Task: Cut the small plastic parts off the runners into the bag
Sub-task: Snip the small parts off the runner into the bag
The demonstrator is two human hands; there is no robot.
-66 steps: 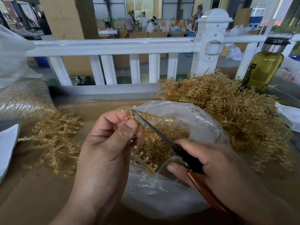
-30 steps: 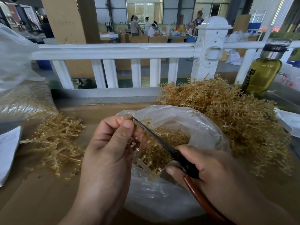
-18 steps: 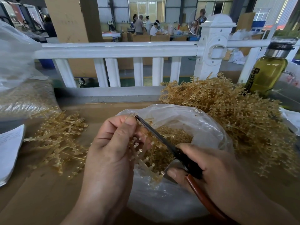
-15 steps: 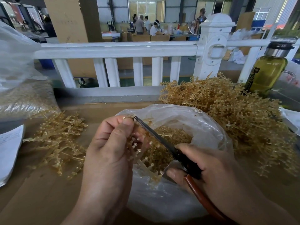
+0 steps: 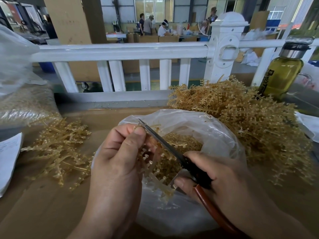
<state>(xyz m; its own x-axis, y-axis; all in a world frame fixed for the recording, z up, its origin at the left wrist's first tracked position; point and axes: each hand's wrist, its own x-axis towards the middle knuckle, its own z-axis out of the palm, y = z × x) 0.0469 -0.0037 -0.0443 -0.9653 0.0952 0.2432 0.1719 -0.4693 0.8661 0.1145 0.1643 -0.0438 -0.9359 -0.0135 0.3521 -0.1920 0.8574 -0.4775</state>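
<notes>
Over the mouth of the clear bag (image 5: 215,135) near the desk's (image 5: 43,213) front edge, the left hand (image 5: 119,161) is pinching a runner (image 5: 151,163) of small amber parts between thumb and curled fingers, holding it above the loose parts (image 5: 181,144) lying inside. The right hand (image 5: 221,176) is gripping the red-handled cutters (image 5: 165,147), whose dark blades are lying against the runner's upper end. A big pile of runners (image 5: 250,121) is sitting toward the far right corner beside a bottle (image 5: 283,73). A smaller heap (image 5: 60,149) is lying toward the left edge, near a sheet of paper (image 5: 8,157).

A factory hall, probably: workers (image 5: 148,25) at carton-lined benches beyond a white railing (image 5: 120,51), heaped plastic runners (image 5: 250,121).
</notes>
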